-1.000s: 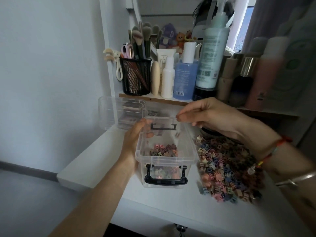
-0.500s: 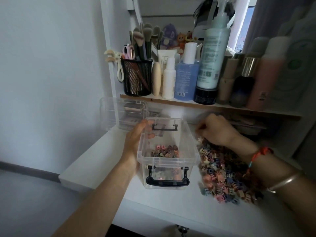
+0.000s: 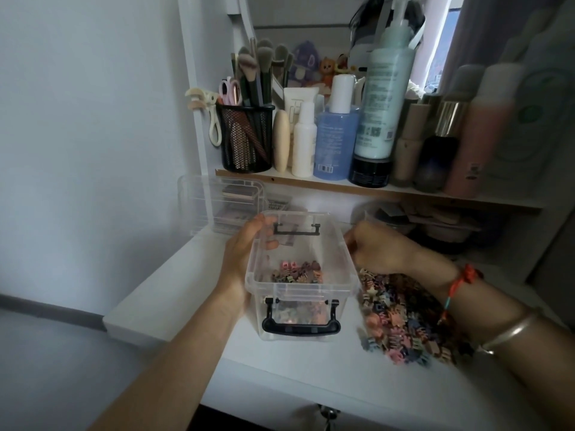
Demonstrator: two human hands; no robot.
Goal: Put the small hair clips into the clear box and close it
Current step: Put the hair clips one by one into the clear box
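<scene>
The clear box (image 3: 299, 289) stands open on the white desk, with black handles on its near and far ends. Several small hair clips (image 3: 295, 274) lie on its bottom. My left hand (image 3: 245, 255) grips the box's left wall, thumb over the rim. To the right of the box lies a large pile of small coloured hair clips (image 3: 401, 321). My right hand (image 3: 378, 251) rests at the far end of that pile, close to the box's right wall, fingers curled. The fingertips are hidden, so I cannot tell whether they hold clips.
A shelf (image 3: 342, 186) just above the desk carries a black mesh brush cup (image 3: 245, 138) and several bottles. A clear organiser (image 3: 217, 203) stands behind the box at the left. The desk's left edge (image 3: 130, 315) is close to my left arm.
My right hand has come down from above the box to the far end of the clip pile and curled there. My left hand and the box have stayed put.
</scene>
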